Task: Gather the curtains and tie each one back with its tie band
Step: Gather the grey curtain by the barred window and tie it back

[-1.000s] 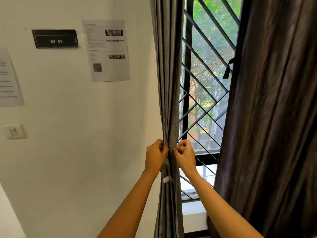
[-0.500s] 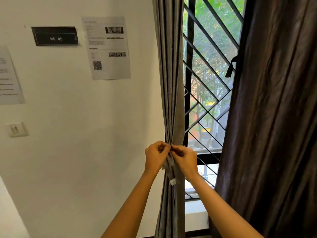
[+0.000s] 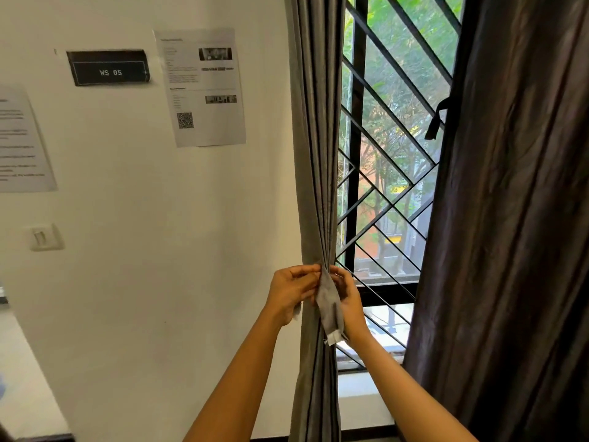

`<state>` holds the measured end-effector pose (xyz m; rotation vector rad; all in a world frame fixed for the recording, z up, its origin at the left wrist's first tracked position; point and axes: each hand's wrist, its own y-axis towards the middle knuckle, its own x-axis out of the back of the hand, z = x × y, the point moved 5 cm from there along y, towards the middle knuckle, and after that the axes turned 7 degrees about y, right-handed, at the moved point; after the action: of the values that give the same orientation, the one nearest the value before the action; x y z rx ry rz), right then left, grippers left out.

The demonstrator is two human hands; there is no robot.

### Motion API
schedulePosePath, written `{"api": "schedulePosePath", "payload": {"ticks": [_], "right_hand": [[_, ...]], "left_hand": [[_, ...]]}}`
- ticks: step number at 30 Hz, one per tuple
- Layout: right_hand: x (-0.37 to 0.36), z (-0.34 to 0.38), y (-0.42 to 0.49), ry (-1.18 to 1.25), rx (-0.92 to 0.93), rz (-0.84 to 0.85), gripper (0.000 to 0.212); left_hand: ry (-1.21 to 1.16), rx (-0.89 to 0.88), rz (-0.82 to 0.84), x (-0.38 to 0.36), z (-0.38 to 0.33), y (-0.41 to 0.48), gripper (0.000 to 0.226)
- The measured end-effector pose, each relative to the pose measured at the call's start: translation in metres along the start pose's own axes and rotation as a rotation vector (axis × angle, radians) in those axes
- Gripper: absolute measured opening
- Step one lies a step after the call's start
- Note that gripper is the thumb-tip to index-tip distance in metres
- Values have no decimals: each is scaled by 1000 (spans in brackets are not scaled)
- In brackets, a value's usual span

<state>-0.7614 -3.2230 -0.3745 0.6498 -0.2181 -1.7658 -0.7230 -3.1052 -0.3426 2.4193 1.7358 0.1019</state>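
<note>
The grey left curtain [image 3: 317, 138] hangs gathered into a narrow bundle at the window's left edge. A grey tie band [image 3: 330, 309] with a white tag at its end wraps the bundle at waist height and hangs down in front. My left hand [image 3: 291, 290] pinches the band at the bundle's left side. My right hand [image 3: 349, 296] holds the band from the right, partly behind it. The dark brown right curtain [image 3: 510, 218] hangs loose and wide; its dark tie band [image 3: 438, 118] dangles at its inner edge.
A window with a black diagonal grille [image 3: 382, 173] lies between the curtains. On the white wall to the left hang a "WS 05" sign [image 3: 108, 70], printed sheets [image 3: 202, 87] and a light switch [image 3: 44, 237]. A pale sill [image 3: 360, 393] runs below the window.
The band's loose end has come forward and hangs lower over the bundle. Both hands have loosened from tight fists and sit slightly apart at the knot.
</note>
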Motion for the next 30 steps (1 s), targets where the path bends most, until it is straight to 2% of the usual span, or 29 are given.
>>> {"api": "schedulePosePath", "payload": {"ticks": [5, 8, 12, 19, 21, 25, 30], "right_hand": [[1, -9, 0, 148, -84, -89, 19], [-1, -15, 2, 269, -156, -137, 21], [3, -20, 9, 365, -257, -203, 27], [11, -13, 12, 239, -228, -165, 20], [11, -13, 12, 294, -251, -155, 18], [16, -19, 9, 282, -280, -237, 18], [14, -10, 10, 369, -287, -207, 17]], "left_hand": [[193, -59, -182, -3, 1, 4, 12], [289, -43, -268, -9, 3, 8, 20], [272, 18, -345, -16, 11, 10, 33], [-11, 238, -460, -27, 30, 1, 30], [-75, 274, -449, -32, 35, 2, 30], [-223, 273, -392, -38, 42, 4, 30], [-309, 202, -378, -37, 35, 3, 20]]}}
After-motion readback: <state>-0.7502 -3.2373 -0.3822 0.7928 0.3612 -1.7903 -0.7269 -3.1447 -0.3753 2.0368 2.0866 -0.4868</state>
